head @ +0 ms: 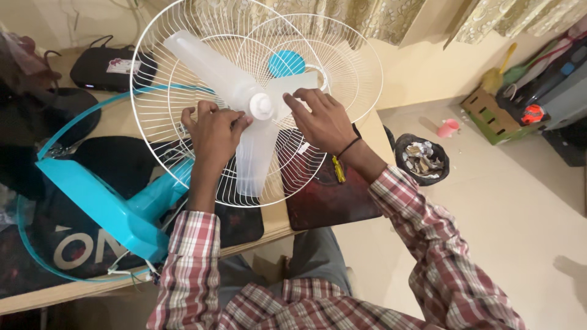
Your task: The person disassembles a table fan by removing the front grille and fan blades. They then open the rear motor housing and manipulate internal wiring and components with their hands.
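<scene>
Red, white and grey plaid shirt sleeves point(428, 244), cuffs unbuttoned; thin black wristband point(348, 146); grey trousers point(318, 256)

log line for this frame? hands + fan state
left hand: on blade hub | right hand: fingertips at white hub cap | translucent fan blade: seated in white wire guard

A wooden table point(278, 221) carried the teal fan body point(110, 205) left of the left hand point(214, 131), a dark red mat point(330, 198) beneath the right hand point(321, 119), and a black box point(110, 70) beyond them.
</scene>
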